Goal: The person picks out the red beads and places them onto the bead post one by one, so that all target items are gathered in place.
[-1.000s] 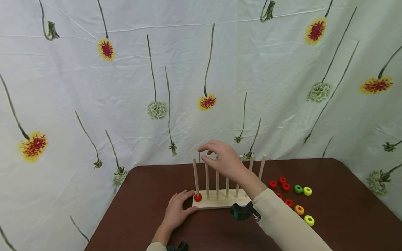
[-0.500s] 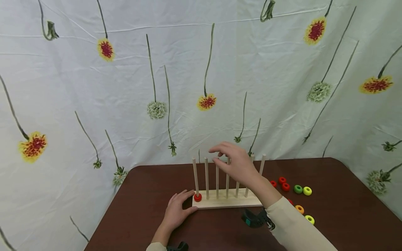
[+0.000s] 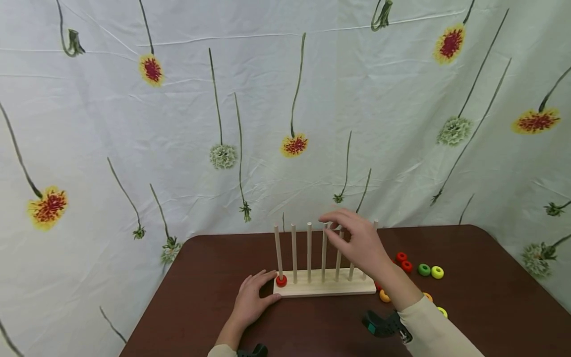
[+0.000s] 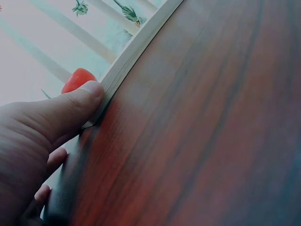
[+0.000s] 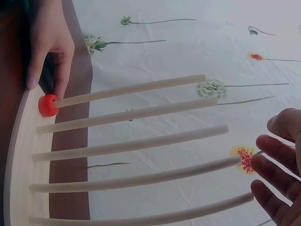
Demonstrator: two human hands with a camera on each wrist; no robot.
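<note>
Shifted: my right hand (image 3: 359,241), now farther along above the peg rack (image 3: 330,289), fingers loosely bent, nothing held. My left hand (image 3: 248,299) grips the rack's left end, beside its red ring (image 3: 281,284). Sweeping low could clip pegs (image 3: 310,248), tipping it if my hold slips.

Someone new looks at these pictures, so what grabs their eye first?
Probably the pale, flower-printed cloth filling the background. Then the wooden peg board on the dark table, one red ring at the foot of its leftmost peg, with more bright rings lying to its right. The left hand holds the board's left end, while the right hand hovers empty by the peg tops.
</note>
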